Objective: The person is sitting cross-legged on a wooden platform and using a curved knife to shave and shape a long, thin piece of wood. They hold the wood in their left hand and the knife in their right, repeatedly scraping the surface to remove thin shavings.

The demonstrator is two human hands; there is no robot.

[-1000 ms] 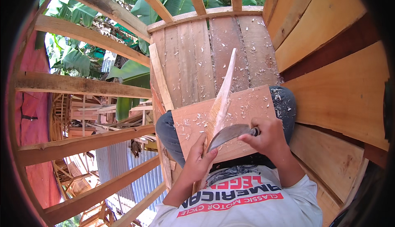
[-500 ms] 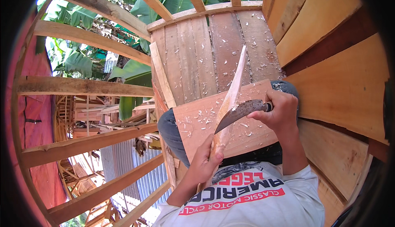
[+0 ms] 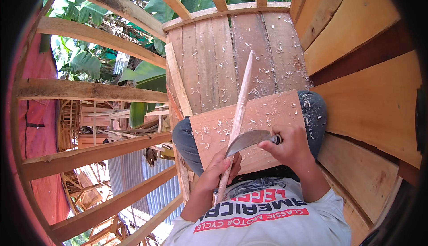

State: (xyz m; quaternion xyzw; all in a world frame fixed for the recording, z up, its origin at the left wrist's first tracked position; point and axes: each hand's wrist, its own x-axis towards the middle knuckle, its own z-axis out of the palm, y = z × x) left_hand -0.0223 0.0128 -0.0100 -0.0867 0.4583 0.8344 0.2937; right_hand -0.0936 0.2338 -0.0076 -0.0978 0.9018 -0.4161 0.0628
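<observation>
Risk: knife (image 3: 246, 140) in right hand (image 3: 290, 148) slips down stick (image 3: 237, 121) into left hand (image 3: 218, 169) fingers gripping just below the blade.

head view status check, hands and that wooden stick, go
Left hand gripping wooden stick near its lower end. Right hand on curved knife, blade against stick. Stick lies over board on lap, shavings scattered. Nothing in the way.
</observation>
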